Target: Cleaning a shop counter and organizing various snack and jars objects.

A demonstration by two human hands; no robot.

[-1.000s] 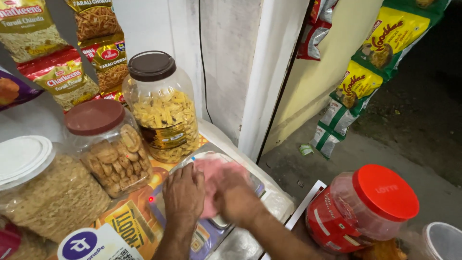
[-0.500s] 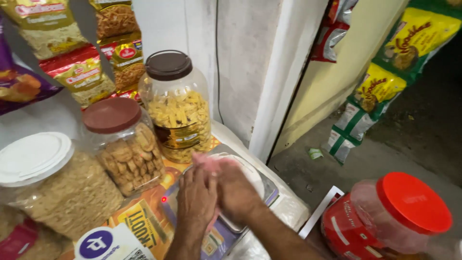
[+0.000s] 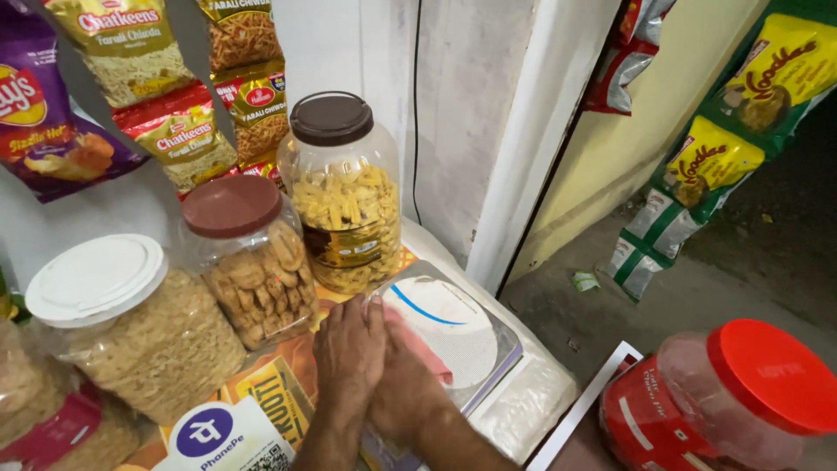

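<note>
Both hands sit close together at the near edge of a small weighing scale (image 3: 453,336), the left hand (image 3: 349,349) flat with its fingers pressed down and the right hand (image 3: 405,379) tucked against it, bunched over a pink cloth (image 3: 423,349). The cloth lies partly under the right palm and partly on the scale's round white pan, so how firmly the fingers close on it is hard to tell from this angle; it looks more pressed than pinched.

The scale rests on the surface just in front of a clear jar with a brown lid (image 3: 342,192) holding yellow snack sticks, and beside a jar with a red-brown lid (image 3: 248,257) full of round biscuits. A larger white-lidded jar (image 3: 122,336) stands further left, and a red-lidded jar (image 3: 724,406) lies on its side to the right, well apart. Snack packets (image 3: 170,139) hang behind.

To wipe well here, the cloth wants to stay flat under the palm and sweep across the whole pan, not just its near rim. Pressure is best kept light, since the pan likely sits on a sensitive platform. The left hand can steady the scale's body so it does not slide toward the brown-lidded jar, which stands very near its far corner.
</note>
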